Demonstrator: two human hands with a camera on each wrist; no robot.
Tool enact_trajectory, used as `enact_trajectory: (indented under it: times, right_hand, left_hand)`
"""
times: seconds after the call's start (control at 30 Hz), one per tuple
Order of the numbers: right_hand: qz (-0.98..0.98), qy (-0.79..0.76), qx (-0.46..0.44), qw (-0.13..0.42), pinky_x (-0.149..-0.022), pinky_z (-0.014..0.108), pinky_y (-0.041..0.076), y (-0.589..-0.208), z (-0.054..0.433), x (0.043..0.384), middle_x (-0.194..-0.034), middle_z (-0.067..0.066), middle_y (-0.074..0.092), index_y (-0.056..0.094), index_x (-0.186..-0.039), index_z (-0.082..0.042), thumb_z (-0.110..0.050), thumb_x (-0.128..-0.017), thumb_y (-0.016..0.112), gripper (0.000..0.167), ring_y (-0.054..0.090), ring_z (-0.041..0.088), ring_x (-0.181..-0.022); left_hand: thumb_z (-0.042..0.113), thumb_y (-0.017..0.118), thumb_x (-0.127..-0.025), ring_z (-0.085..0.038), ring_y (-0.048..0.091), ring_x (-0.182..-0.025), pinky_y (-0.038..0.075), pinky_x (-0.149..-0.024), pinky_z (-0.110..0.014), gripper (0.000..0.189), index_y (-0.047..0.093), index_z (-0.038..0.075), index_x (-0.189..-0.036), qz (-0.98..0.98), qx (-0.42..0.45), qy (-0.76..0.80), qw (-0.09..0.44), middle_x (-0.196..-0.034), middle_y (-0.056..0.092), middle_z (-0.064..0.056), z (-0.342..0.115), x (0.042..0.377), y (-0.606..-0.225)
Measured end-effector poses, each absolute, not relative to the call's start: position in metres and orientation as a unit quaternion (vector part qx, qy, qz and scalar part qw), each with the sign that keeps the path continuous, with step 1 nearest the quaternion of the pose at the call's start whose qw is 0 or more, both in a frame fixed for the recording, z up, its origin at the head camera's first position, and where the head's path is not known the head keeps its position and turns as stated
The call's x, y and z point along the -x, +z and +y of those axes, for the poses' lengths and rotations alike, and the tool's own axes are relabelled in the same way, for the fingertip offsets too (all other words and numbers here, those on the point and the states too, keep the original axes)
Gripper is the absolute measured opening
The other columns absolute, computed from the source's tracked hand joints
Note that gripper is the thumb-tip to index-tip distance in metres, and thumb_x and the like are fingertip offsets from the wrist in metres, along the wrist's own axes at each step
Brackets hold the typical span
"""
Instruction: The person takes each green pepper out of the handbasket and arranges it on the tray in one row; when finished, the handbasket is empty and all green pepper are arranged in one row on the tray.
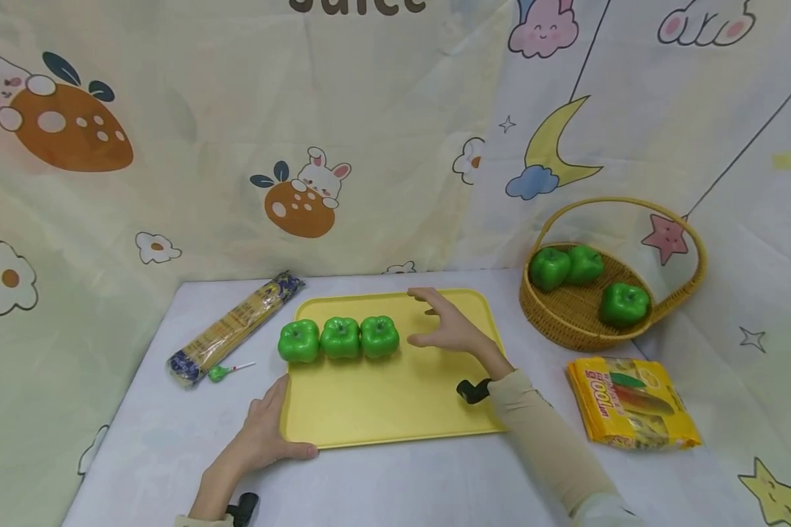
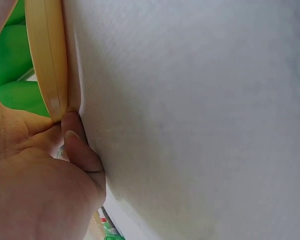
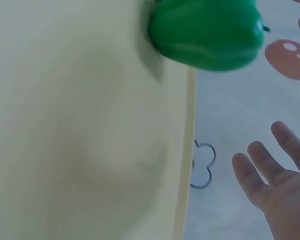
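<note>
Three green bell peppers [image 1: 340,338] stand side by side in a row on a yellow tray [image 1: 382,410], toward its back left. At the tray's front left corner, my left hand [image 1: 260,432] holds the rim, thumb along the front edge and fingers at the left side. The left wrist view shows curled fingers [image 2: 80,150] against the tray's rim [image 2: 50,55]. My right hand [image 1: 451,327] hovers over the right half of the tray, apart from the nearest pepper [image 3: 210,32]. Its fingers are spread and nothing is in it.
A wicker basket [image 1: 534,315] with an upright handle holds three more green peppers [image 1: 625,304] at the back right. In front of it lies a yellow packet [image 1: 633,402]. Left of the tray are a long noodle-like packet [image 1: 237,329] and a green lollipop [image 1: 218,373].
</note>
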State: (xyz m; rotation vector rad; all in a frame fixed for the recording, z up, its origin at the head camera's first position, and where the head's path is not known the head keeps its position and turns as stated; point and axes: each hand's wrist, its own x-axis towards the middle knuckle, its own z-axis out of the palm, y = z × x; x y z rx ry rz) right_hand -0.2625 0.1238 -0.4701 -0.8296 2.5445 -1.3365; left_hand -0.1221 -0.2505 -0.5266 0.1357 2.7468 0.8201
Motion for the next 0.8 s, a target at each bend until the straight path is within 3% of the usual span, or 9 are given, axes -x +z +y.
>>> enact_trajectory:
  times: [0.3,0.6,0.8]
  right_hand:
    - [0.878,-0.421,0.227,0.025,-0.112,0.062,0.034,-0.452,0.175,0.256,-0.157,0.013,0.038,0.034,-0.155,-0.015,-0.03,-0.084,0.079,0.086,0.037,0.036,-0.142]
    - [0.895,-0.411,0.17,-0.008,-0.112,0.058,0.034,-0.425,0.232,0.26,-0.159,0.015,0.038,0.035,-0.155,-0.014,-0.027,-0.086,0.078,0.082,0.034,0.037,-0.145]
    - [0.904,-0.407,0.128,-0.029,-0.113,0.062,0.031,-0.405,0.263,0.263,-0.158,0.015,0.038,0.033,-0.156,-0.015,-0.032,-0.088,0.078,0.083,0.034,0.038,-0.144]
  left_hand:
    - [0.072,0.087,-0.052,-0.033,0.039,-0.133,0.038,-0.104,-0.053,0.151,0.003,0.013,-0.163,0.948,-0.051,0.284,0.136,-0.167,0.02,-0.017,-0.249,0.122,-0.527]
    - [0.07,0.088,-0.052,-0.032,0.039,-0.13,0.038,-0.105,-0.054,0.151,0.002,0.013,-0.163,0.946,-0.045,0.286,0.145,-0.168,0.019,-0.017,-0.249,0.122,-0.526]
    - [0.069,0.088,-0.053,-0.037,0.035,-0.139,0.034,-0.11,-0.06,0.151,0.0,0.014,-0.163,0.943,-0.045,0.293,0.15,-0.168,0.016,-0.018,-0.25,0.122,-0.526]
